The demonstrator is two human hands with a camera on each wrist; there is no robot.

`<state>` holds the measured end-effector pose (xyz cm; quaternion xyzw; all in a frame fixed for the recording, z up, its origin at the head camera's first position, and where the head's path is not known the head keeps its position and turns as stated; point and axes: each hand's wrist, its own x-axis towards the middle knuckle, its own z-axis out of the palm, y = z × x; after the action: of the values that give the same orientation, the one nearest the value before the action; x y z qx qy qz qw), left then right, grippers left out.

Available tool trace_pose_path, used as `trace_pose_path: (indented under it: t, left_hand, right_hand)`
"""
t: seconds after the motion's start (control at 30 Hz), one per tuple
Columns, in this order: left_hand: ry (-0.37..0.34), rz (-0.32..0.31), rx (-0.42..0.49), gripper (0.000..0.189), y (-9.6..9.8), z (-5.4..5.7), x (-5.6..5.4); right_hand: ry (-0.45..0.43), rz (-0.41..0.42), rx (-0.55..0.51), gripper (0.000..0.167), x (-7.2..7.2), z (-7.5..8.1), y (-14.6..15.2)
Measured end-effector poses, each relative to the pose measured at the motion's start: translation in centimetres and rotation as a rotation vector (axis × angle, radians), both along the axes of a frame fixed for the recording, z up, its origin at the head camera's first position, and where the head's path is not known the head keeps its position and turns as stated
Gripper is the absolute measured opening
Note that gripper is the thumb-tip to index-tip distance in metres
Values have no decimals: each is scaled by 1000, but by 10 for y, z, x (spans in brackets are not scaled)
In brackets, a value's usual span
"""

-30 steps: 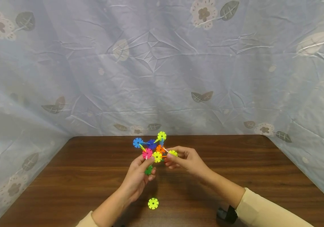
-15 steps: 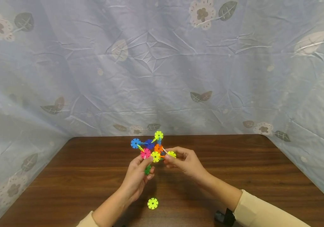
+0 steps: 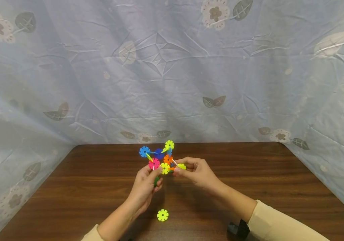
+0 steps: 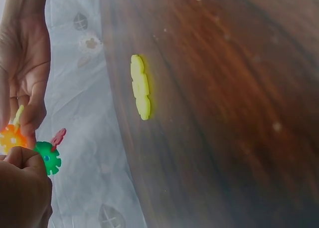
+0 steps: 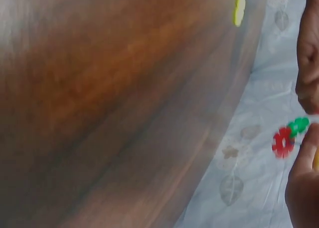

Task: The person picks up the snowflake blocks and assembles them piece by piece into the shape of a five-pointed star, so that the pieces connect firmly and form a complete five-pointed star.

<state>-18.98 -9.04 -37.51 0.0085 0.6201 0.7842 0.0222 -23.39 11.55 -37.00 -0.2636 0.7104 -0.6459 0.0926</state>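
Both hands hold up one structure of interlocking notched plastic discs over the table. My left hand point(image 3: 144, 187) grips its lower left part, thumb by the pink disc point(image 3: 154, 163), with a green disc point(image 3: 156, 181) partly hidden by the fingers. On the other side my right hand point(image 3: 200, 172) pinches the structure near a yellow disc point(image 3: 181, 166) and an orange disc point(image 3: 168, 159). Blue discs point(image 3: 144, 151) and another yellow disc point(image 3: 169, 145) stick up at the top. In the right wrist view a red disc point(image 5: 283, 142) joins a green disc point(image 5: 299, 125).
A loose yellow disc point(image 3: 162, 215) lies on the brown wooden table point(image 3: 99, 187) in front of the hands. A black object point(image 3: 238, 230) is beside the right sleeve. Behind the table hangs a grey-blue patterned curtain point(image 3: 172, 83).
The structure and both hands have shifted slightly to the left, and the structure tilts a little. Both hands keep their hold, and the loose yellow disc stays on the table.
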Motion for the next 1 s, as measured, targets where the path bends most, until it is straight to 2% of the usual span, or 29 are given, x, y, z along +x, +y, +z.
trace_pose_path:
  t: [0.27, 0.53, 0.73, 1.0]
  left_hand:
    - [4, -14, -11, 12, -1, -2, 3]
    - [35, 25, -5, 17, 1, 2, 2]
    - [6, 9, 134, 22, -3, 4, -2]
    - [12, -86, 238, 59, -6, -2, 0]
  right_hand:
    - [-46, 35, 52, 40, -1, 2, 3]
    - [-43, -8, -20, 42, 3, 5, -4]
    - [-4, -38, -57, 43, 4, 8, -7]
    - [-48, -74, -104, 42, 5, 8, -10]
